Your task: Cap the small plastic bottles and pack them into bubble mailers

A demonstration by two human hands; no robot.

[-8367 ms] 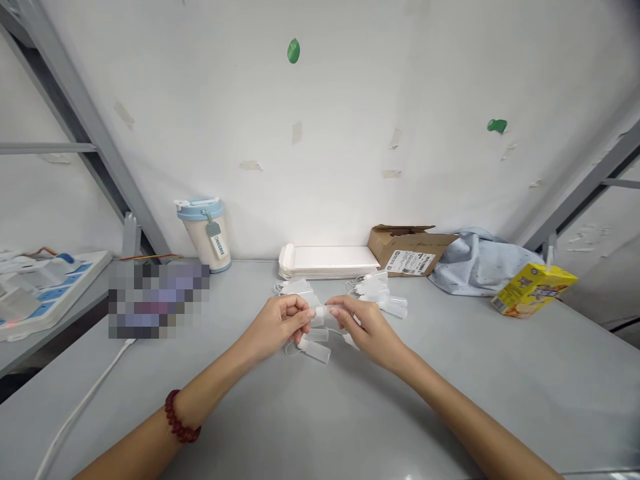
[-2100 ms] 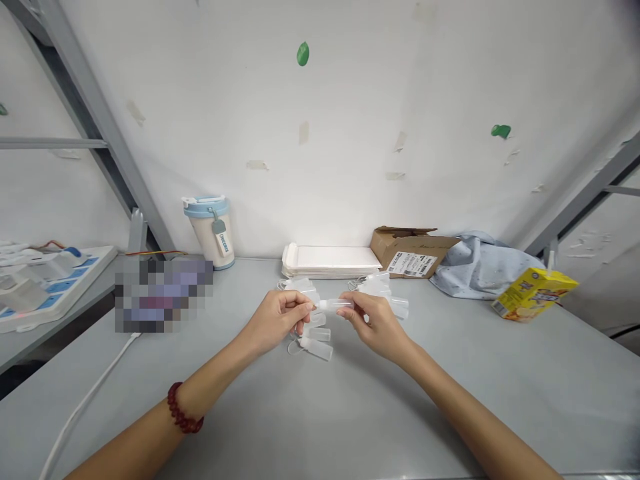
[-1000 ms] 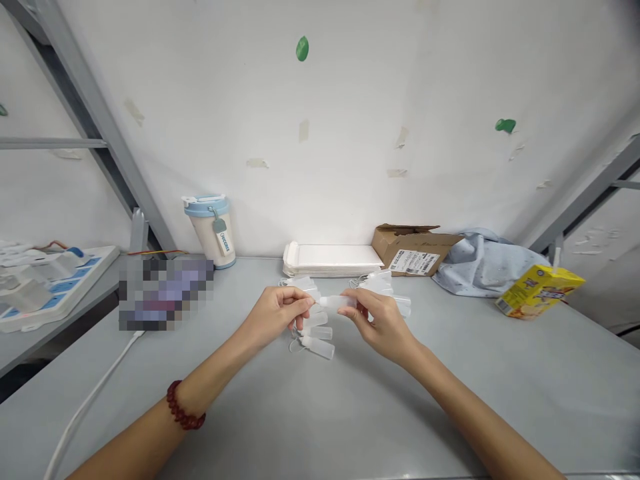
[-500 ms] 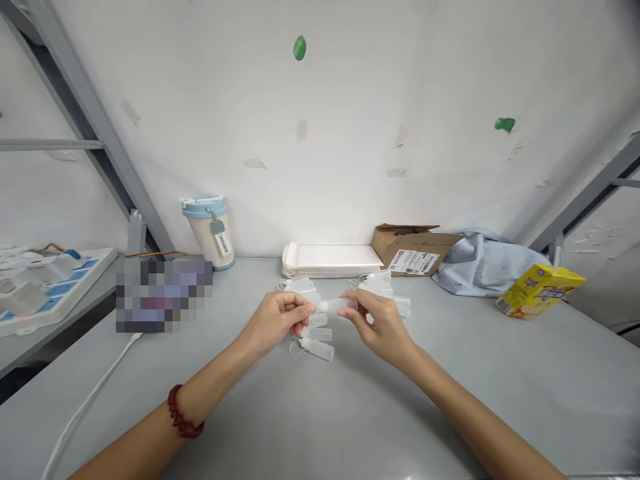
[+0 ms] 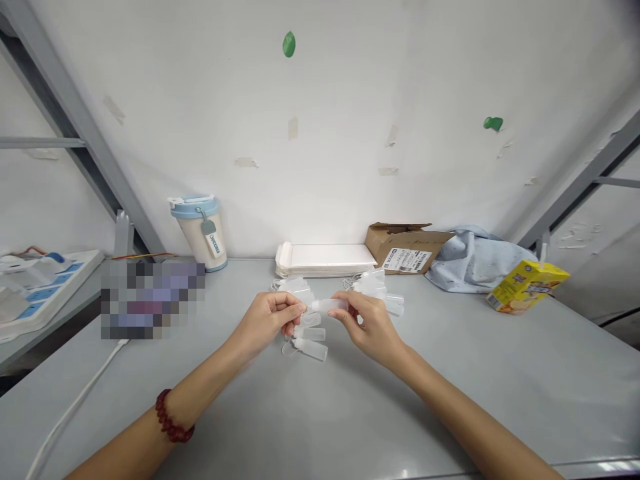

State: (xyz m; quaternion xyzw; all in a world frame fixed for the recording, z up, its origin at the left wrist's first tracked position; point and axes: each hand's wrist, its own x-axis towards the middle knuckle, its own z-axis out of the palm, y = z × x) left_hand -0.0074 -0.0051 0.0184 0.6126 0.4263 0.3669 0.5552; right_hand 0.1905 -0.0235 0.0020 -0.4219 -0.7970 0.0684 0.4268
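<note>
A small translucent plastic bottle (image 5: 327,305) lies sideways in the air between my two hands. My right hand (image 5: 367,327) pinches its body. My left hand (image 5: 267,321) pinches the bottle's tip end with thumb and fingers closed; whether a cap is in them I cannot tell. Below the hands several more small bottles (image 5: 310,340) lie on the grey table (image 5: 350,413). Further bottles lie in two clusters behind, one on the left (image 5: 293,287) and one on the right (image 5: 375,290).
Along the wall stand a blue-lidded tumbler (image 5: 197,230), a stack of white trays (image 5: 325,259), an open cardboard box (image 5: 407,247), a pale blue cloth (image 5: 475,263) and a yellow juice carton (image 5: 527,285). A power strip (image 5: 30,293) and white cable (image 5: 75,407) lie at left.
Both hands keep hold of the same bottle near the same spot. The view has shifted a little, so everything sits slightly further left in the picture.
</note>
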